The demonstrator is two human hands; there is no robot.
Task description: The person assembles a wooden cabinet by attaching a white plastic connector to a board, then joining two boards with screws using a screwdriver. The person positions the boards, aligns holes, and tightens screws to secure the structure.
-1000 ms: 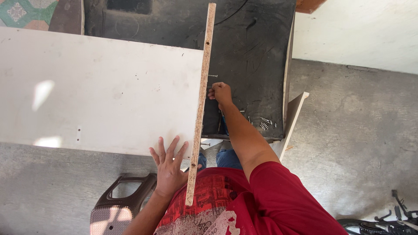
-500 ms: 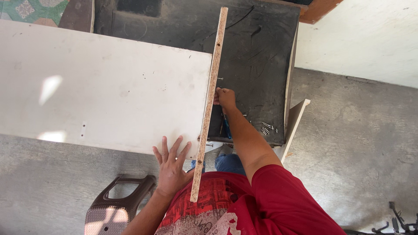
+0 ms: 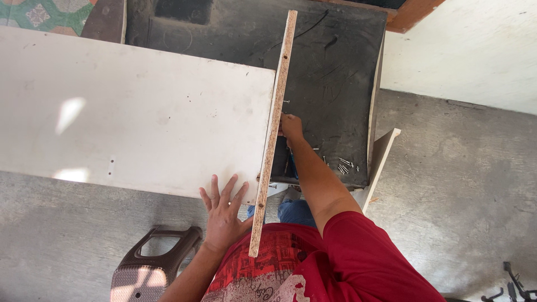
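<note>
A long chipboard panel (image 3: 274,128) stands on edge, its raw edge facing up, against the end of a large white board (image 3: 134,112) lying flat. My left hand (image 3: 222,211) presses flat with fingers spread on the white board's near corner, beside the upright panel. My right hand (image 3: 291,126) reaches past the panel's far side and pinches something small at its face, near a screw sticking out; what it holds is too small to tell.
A black dusty surface (image 3: 335,72) lies beyond the panel, with several loose screws (image 3: 344,165) near its front edge. A brown plastic stool (image 3: 151,263) stands at lower left. A narrow white board (image 3: 380,162) leans at the right. Concrete floor surrounds everything.
The view has shifted slightly, so everything sits lower in the frame. My right hand stays at the same spot on the upright panel. My left hand remains spread on the white board.
</note>
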